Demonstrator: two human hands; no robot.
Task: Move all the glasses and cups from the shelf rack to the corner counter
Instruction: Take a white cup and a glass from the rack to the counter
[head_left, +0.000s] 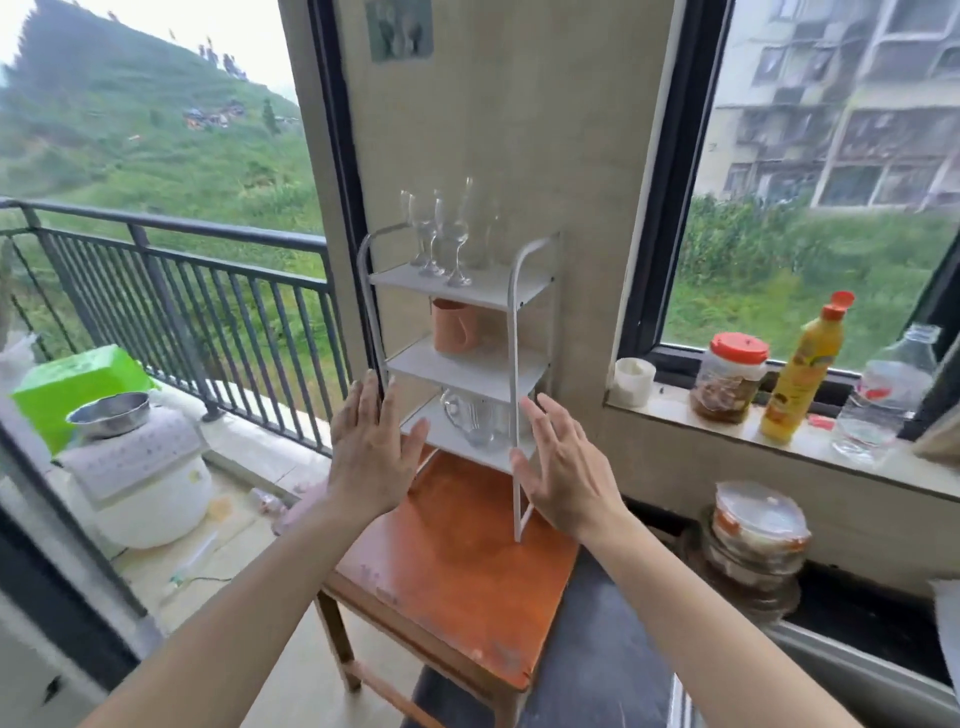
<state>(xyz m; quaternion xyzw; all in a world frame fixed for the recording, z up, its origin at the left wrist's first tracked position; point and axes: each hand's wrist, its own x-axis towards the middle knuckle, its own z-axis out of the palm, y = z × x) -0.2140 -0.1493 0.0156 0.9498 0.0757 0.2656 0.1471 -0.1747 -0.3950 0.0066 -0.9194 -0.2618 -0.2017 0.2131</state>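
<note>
A white three-tier shelf rack (514, 364) stands on a small wooden table (457, 561) against the wall. On the top shelf stand several clear stemmed glasses (441, 234) and a tall clear glass (480, 228). An orange-pink cup (454, 327) sits on the middle shelf. A clear glass mug (475, 421) with a handle is on the bottom shelf. My left hand (369, 447) is spread open by the rack's left post. My right hand (561, 467) is spread open just right of the front post. Neither hand holds anything.
The stone window counter (779, 447) at right carries a white cup (634, 382), a red-lidded jar (730, 376), a yellow bottle (802, 371) and a clear bottle (888, 395). Stacked bowls (753, 540) stand below. A balcony railing (182, 291), white cooker (150, 483) and metal bowl (109, 413) are at left.
</note>
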